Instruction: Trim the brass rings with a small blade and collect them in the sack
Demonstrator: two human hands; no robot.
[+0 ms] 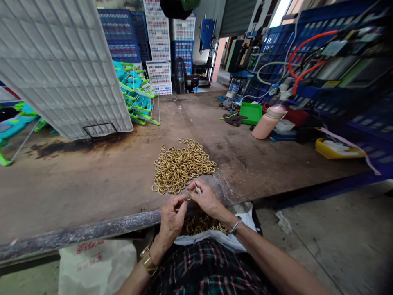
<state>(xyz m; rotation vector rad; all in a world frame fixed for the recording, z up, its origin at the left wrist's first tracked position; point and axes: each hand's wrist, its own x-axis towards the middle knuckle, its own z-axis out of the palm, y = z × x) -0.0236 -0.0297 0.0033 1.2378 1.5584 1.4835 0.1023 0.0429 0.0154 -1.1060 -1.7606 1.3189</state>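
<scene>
plaid garment (208,266): nearest of all, dark checks just below the grip
left hand (171,217): thumb and fingertips pinched closed on a small ring (188,197), mostly hidden by the fingers; gold-toned watch (149,261) at the wrist
right hand (207,200): fingertips meeting the left ones at that ring, fingers folded round a small grey tool (198,190), its kind too small to tell; metal bracelet (235,225) at the wrist
ring pile (182,166): brass-coloured, loosely heaped on the table (123,176) just beyond the grip
white liner (211,236): under the grip, with more loose rings (199,224) inside
cloth bag (98,270): below and left of the grip, red print
pink bottle (266,123): beyond and right of the grip, near a green tray (251,113)
ribbed panel (61,69): tilted, beyond and left of the grip
crates (158,49): stacked well beyond the grip
</scene>
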